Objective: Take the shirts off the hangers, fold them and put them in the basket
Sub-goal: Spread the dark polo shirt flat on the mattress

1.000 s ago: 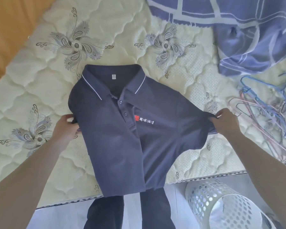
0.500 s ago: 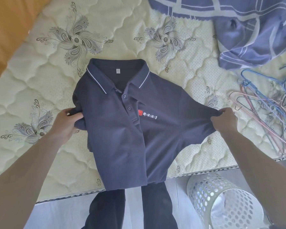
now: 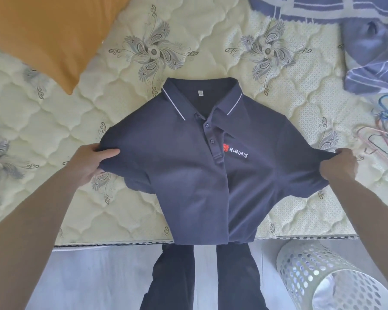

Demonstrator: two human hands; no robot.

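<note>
**Navy shirt spread face-up, both sleeves held**

The shirt (image 3: 188,175) lies flat on the mattress (image 3: 54,186), buttons and chest lettering facing up. Its collar points away from the person and its hem towards them, so the long axis runs straight from far to near. The hem reaches the near edge of the mattress and hangs a little over it. The sleeves are drawn out to either side.

The left hand (image 3: 92,162) grips the cloth at the left sleeve, thumb on top and fingers curled beneath. The right hand (image 3: 338,166) is closed round the end of the right sleeve, pulling it taut.

An orange pillow (image 3: 49,34) lies at the far left, well apart from the shirt. A blue checked blanket (image 3: 367,41) is bunched at the far right. Near it, a tangle of thin coloured hangers (image 3: 385,135) lies just beyond the right hand. Nothing rests on the shirt itself.

The mattress is cream, quilted, with grey floral motifs. Below its edge is a pale floor (image 3: 99,276), where the person's dark trousers (image 3: 173,283) show. A white perforated basket (image 3: 318,271) is on the floor, under the right forearm.
</note>
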